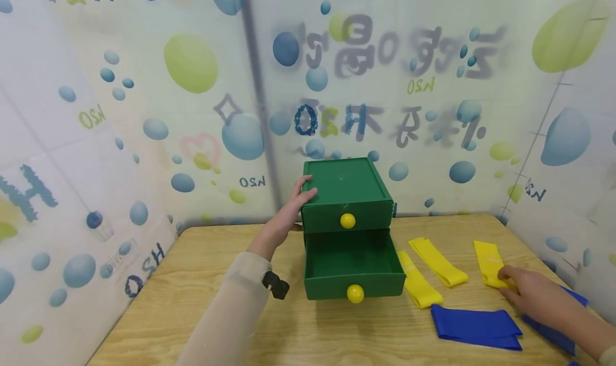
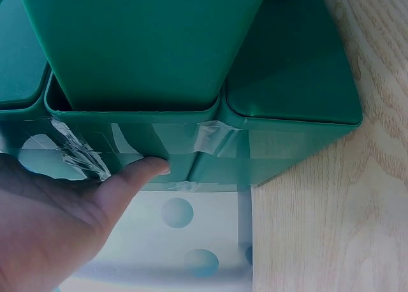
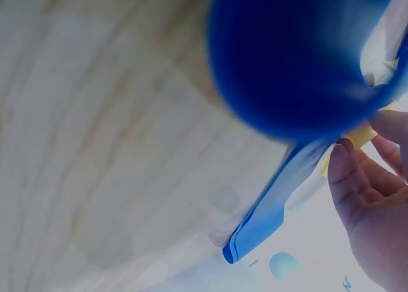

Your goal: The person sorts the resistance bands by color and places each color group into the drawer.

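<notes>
A green two-drawer cabinet with round yellow knobs stands on the table, its lower drawer pulled out and bare inside. My left hand holds the cabinet's upper left edge, fingertips over the top. In the left wrist view, one straight digit lies along the clear-taped green side. At the right, my right hand pinches the near end of a flat yellow looped band. The right wrist view shows the fingertips closing on yellow material, with a blurred blue band close to the camera.
Two more yellow bands lie right of the cabinet. A folded blue band sits nearer the front, and more blue bands lie beneath the right forearm. A bubble-printed curtain hangs behind the wooden table.
</notes>
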Available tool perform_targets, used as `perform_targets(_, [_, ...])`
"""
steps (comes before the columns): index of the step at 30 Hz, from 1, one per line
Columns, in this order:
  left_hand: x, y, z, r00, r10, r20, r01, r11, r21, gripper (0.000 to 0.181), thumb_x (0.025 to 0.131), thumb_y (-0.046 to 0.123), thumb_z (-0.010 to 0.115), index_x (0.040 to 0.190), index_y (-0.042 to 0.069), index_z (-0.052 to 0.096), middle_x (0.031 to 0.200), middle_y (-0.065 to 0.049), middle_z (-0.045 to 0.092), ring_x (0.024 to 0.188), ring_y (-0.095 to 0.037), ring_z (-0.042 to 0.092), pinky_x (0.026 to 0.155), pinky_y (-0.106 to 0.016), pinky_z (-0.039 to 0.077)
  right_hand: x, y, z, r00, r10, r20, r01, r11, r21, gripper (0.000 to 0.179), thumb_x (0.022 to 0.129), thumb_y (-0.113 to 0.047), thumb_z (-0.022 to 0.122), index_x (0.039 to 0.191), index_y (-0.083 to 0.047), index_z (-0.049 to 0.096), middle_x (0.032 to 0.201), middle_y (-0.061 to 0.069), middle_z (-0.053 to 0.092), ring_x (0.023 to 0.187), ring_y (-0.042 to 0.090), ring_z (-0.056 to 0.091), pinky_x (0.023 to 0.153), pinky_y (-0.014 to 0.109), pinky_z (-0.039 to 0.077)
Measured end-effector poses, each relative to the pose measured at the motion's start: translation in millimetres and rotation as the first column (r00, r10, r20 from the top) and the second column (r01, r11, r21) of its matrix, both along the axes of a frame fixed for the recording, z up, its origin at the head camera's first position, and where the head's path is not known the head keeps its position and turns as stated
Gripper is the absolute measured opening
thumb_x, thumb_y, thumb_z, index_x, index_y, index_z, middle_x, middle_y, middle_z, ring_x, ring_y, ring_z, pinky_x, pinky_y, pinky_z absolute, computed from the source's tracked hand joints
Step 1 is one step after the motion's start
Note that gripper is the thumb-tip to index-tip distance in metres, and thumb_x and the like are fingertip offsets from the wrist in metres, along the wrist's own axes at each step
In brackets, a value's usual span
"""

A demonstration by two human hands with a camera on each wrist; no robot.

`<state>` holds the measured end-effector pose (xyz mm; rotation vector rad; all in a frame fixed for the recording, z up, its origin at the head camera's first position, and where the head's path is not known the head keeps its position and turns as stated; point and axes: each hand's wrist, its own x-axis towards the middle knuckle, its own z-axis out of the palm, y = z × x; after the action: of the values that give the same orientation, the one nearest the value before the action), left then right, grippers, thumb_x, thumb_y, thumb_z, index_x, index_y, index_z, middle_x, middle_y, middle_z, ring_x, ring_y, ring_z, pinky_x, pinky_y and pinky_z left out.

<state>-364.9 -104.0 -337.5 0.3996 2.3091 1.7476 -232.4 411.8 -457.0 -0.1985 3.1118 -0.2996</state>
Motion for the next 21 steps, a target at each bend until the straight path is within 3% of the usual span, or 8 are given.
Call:
perform_targets(2, [-0.3,-0.4,0.1,1.0,-0.003,0.002,0.003,1.0,0.001,0.065,0.103,0.07,0.048,0.16,0.057,0.019,0.18,0.002,0.0,0.162,-0.044,0.022,0.114,-0.08,0.036,-0.5,-0.4,1.0,1.0,-0.002,0.016,0.003,1.0,-0.007,0.027,0.097,-0.013,0.073,0.113,0.008,0.067,0.087,0.004,0.068,0.066,0.015,0.051,0.057,0.029,0.043])
perform_targets(7, [-0.4,-0.6,-0.6,1.0,-0.009,0.002,0.009,1.0,0.0,0.065,0.103,0.07,0.047,0.16,0.057,0.018,0.18,0.002,0.0,0.162,-0.044,0.021,0.114,-0.08,0.035,-3.2,2.9,-0.1,1.0,0.006,-0.017,-0.006,1.0,-0.005,0.022,0.097,-0.01,0.072,0.109,0.007,0.073,0.098,0.014,0.075,0.076,0.018,0.061,0.064,0.037,0.052])
perform_targets(13, [-0.3,0.2,-1.6,1.0,-0.007,-0.008,0.007,1.0,0.002,0.066,0.102,0.069,0.048,0.16,0.057,0.018,0.18,0.001,0.002,0.161,-0.045,0.022,0.113,-0.079,0.037,-5.9,8.8,5.1,0.99,-0.017,-0.139,0.016,1.0,-0.009,0.023,0.097,-0.005,0.069,0.112,0.011,0.073,0.105,0.03,0.076,0.088,0.041,0.073,0.071,0.052,0.06])
perform_targets(16, [-0.3,0.0,-2.0,1.0,-0.007,-0.01,0.007,1.0,0.002,0.066,0.102,0.069,0.048,0.16,0.057,0.019,0.18,0.0,0.003,0.16,-0.045,0.024,0.113,-0.078,0.038,-4.4,7.1,16.2,0.964,-0.028,-0.266,0.032,0.999,0.014,0.021,0.097,-0.004,0.07,0.11,0.012,0.074,0.101,0.029,0.074,0.085,0.042,0.072,0.069,0.052,0.06])
perform_targets(21, [0.7,-0.2,-1.7,1.0,-0.001,-0.01,0.001,1.0,0.005,0.065,0.102,0.069,0.048,0.159,0.058,0.02,0.18,0.0,0.004,0.16,-0.046,0.026,0.113,-0.078,0.038,-1.2,-1.5,47.8,0.911,-0.053,-0.41,0.053,0.999,-0.011,0.019,0.096,-0.001,0.072,0.108,0.014,0.073,0.087,0.02,0.066,0.067,0.024,0.058,0.056,0.034,0.052])
